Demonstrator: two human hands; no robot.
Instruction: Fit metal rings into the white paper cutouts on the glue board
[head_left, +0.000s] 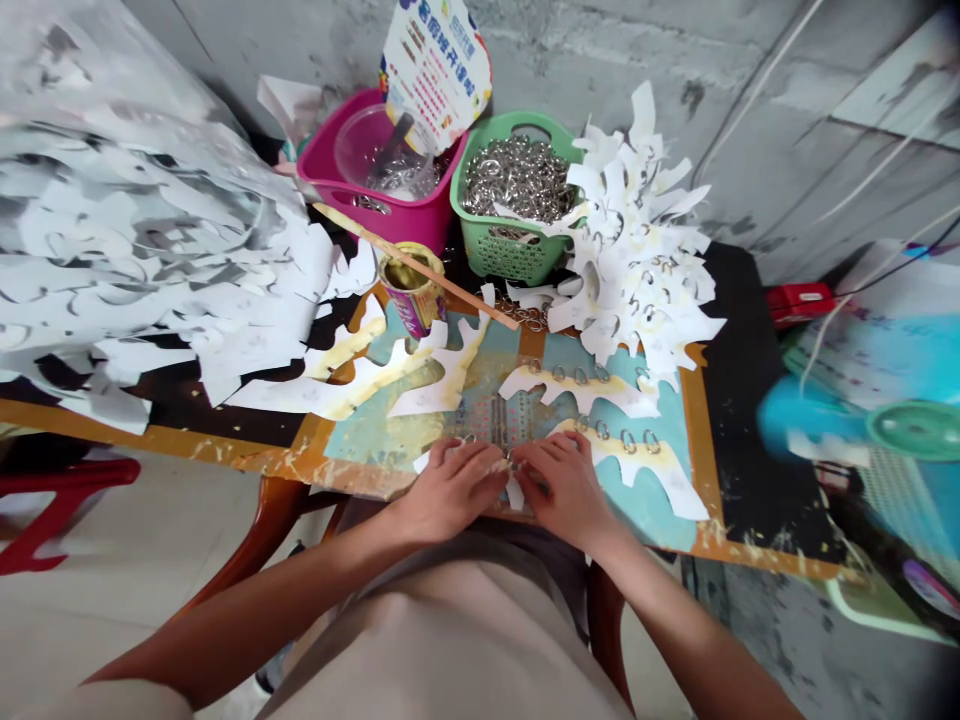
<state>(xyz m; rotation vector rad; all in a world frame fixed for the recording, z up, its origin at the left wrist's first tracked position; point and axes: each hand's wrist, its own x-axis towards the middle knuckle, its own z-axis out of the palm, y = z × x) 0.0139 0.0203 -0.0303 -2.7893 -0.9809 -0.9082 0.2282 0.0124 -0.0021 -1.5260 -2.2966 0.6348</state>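
Two hands, left [450, 490] and right [566, 485], lie palm-down on a white cut-out paper strip [516, 495] at the glue-stained bench [739, 420] edge, lower centre (apparently pressing it down, which next calls for steady fingertip pressure), and I cannot tell whether either grip pinches anything.

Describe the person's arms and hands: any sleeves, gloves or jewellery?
The left hand and right hand are bare: no gloves, rings or watch visible. No sleeves show below the elbows; a pale beige top covers the torso.
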